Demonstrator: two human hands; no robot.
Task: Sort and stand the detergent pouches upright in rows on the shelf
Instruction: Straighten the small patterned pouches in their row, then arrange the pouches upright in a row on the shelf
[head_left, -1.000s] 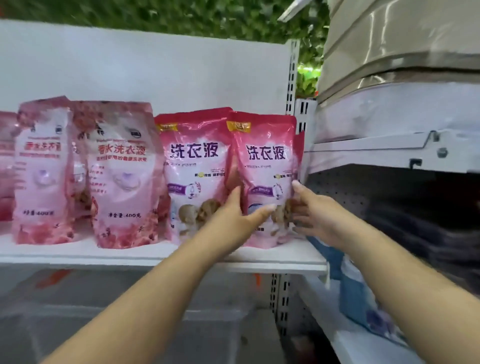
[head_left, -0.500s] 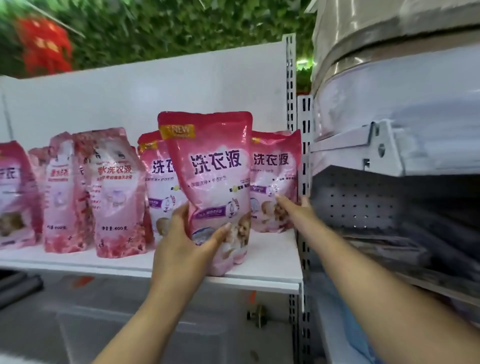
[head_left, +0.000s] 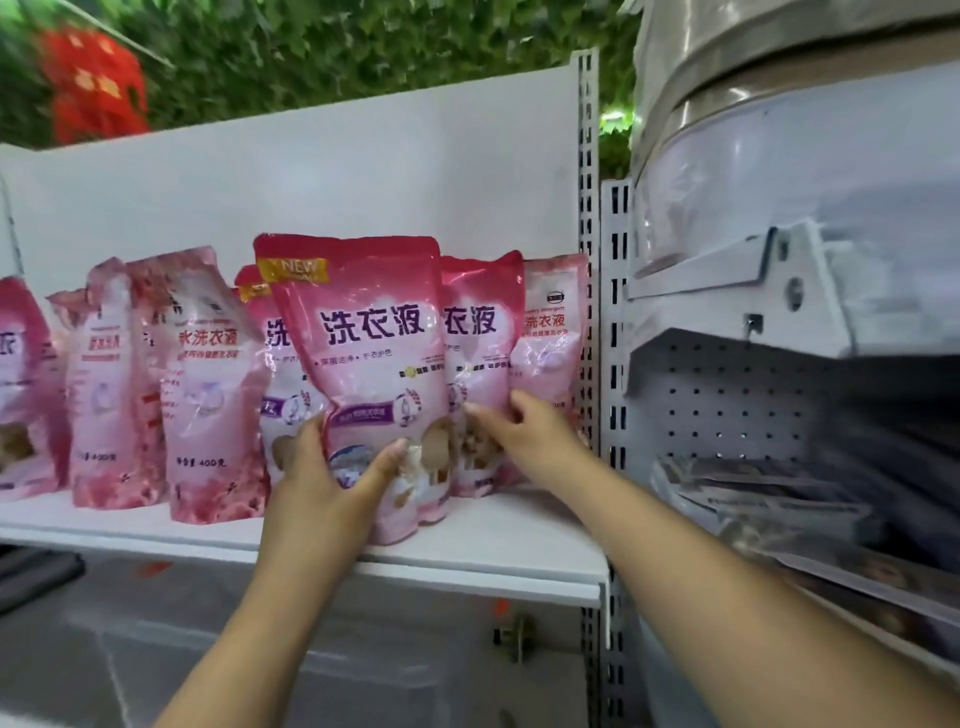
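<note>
At shelf front, left hand grips front pouch low, right hand fingers straight against pouch behind; I'd seat its base flat, aligned, before releasing.

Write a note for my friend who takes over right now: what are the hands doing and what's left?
Left hand grips the front pouch near its bottom, at the shelf front edge.
Right hand touches the pouch behind, fingers straight.
Done: pale pouches stand upright at left.
Left: one pale pouch stands at far right, apart from its kind; set the held pouch in its row.
</note>
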